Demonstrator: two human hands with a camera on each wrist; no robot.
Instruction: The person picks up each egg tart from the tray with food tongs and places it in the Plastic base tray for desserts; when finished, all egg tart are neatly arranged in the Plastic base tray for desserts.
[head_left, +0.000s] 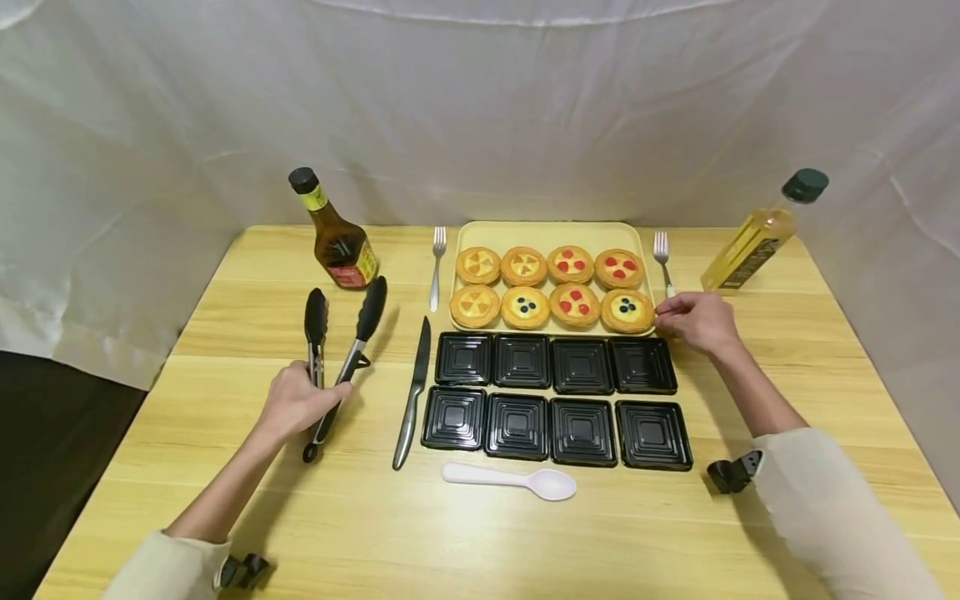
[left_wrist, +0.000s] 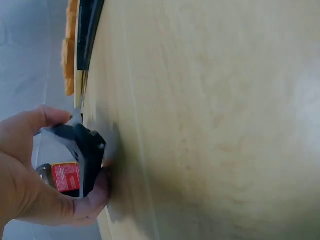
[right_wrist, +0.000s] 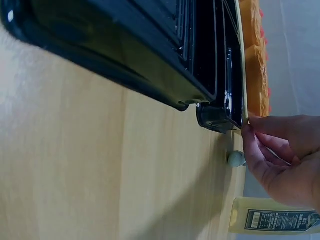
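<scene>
A: Starting at the left, where do things stand?

B: The left hand has its fingers curled round the handles of the black-tipped metal tongs, which lie on the pale wooden table with their tips pointing away, towards the brown sauce bottle with the yellow label. They look gripped but not lifted, so I'd judge the work barely begun.

A: And the middle?

B: A steel table knife lies just right of the tongs. Next come eight square black plastic trays in two rows, every one empty. Beyond them, eight small round fruit tarts all sit on the pale yellow rectangular tray. None has been moved, so all eight seem left to do.

A: The right side?

B: The right hand pinches the yellow tray's near right corner, fingertips beside the blueberry-topped tart; the wrist view shows the fingers on the tray's edge.

A: Room to move?

B: Tight in the middle: black trays touch each other and butt against the yellow tray. A silver fork flanks the left edge, another fork the right. The tall bottle of yellow oil stands near the right hand. A white plastic spoon lies in front; bare tabletop lies nearest the person.
</scene>
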